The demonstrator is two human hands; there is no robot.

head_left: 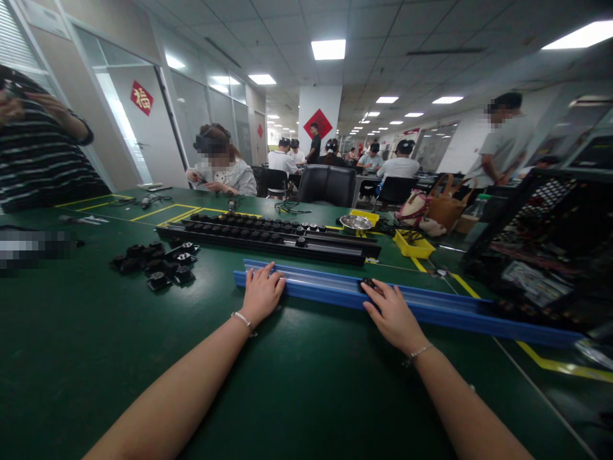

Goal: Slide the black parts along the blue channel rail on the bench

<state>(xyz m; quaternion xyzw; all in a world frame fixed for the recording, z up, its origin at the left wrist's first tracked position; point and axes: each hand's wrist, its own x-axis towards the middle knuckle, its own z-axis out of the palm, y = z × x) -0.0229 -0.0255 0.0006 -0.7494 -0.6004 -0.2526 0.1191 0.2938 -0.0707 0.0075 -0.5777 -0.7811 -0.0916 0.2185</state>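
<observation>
A long blue rail [431, 305] lies across the green table [297, 390] in front of me. My left hand [261, 294] rests on its left end, fingers curled over the near edge. My right hand [393, 313] presses on the rail's middle, and its fingertips touch a small black part [368, 282] seated in the rail's groove. Whether the fingers pinch that part is unclear. Behind the blue rail lie black rails [272, 239] carrying several black parts.
A heap of loose black parts [158, 260] sits at the left. Yellow trays [412, 245] and a metal bowl [355, 222] stand behind the rails. A black crate [546, 249] stands at the right. Other people sit around and beyond the table.
</observation>
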